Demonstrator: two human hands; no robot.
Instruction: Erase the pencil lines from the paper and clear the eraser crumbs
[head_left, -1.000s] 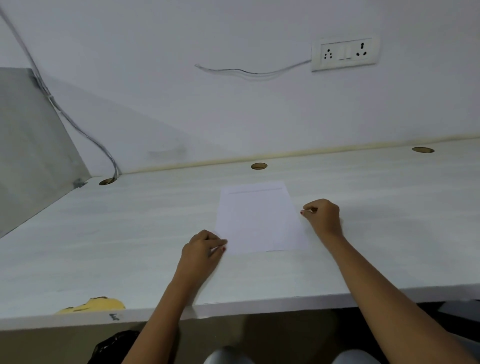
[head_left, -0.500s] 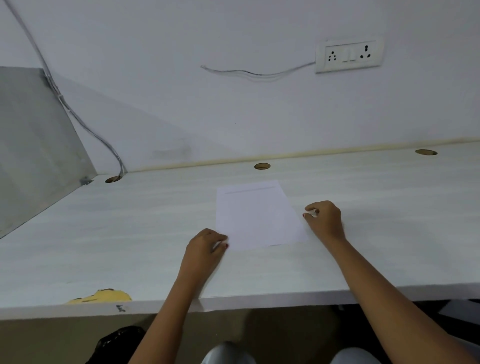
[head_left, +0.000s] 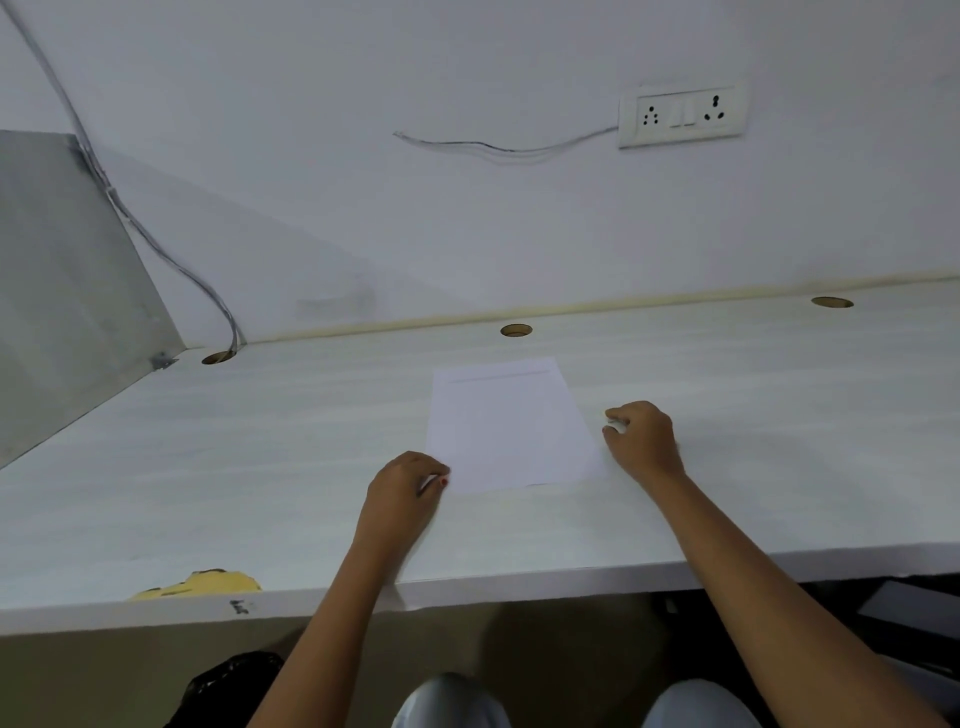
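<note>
Little has shifted: the paper (head_left: 506, 426) still lies flat on the bench (head_left: 260, 467), left hand (head_left: 402, 488) pinching its near corner, right hand (head_left: 641, 439) pinching what looks like a small white eraser (head_left: 616, 427) beside its right edge, so erasing looks unstarted.

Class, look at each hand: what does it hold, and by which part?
Right hand pinches a small white eraser, mostly hidden. Left hand holds the paper at its near-left corner.

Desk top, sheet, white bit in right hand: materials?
The desk top: matte white laminate over board, probably; the chipped front edge shows a yellowish core. The paper sheet: thin plain paper, matte, lying flat. The white bit pinched in the right hand: likely a rubber eraser, mostly hidden.
</note>
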